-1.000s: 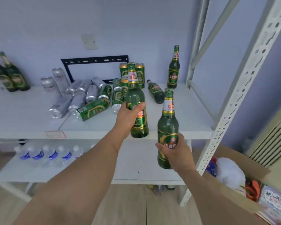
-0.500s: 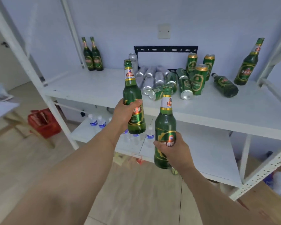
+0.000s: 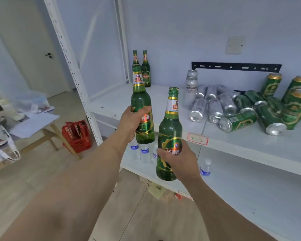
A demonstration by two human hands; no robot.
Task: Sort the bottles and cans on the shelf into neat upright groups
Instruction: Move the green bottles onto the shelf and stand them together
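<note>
Left hand (image 3: 131, 119) wrapped round upright green bottle (image 3: 142, 108), held in air before shelf (image 3: 250, 143) front edge | right hand (image 3: 178, 161) gripping second green bottle (image 3: 169, 134), upright, lower, just right of first | two bottles (image 3: 142, 70) standing at shelf back-left corner | silver cans (image 3: 214, 105) and green cans (image 3: 268, 110) mostly toppled mid-shelf, right of held bottles.

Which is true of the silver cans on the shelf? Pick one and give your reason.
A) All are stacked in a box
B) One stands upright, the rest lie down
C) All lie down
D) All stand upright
B: one silver can stands upright at the left of the pile, while the other silver cans lie on their sides on the shelf.
</note>
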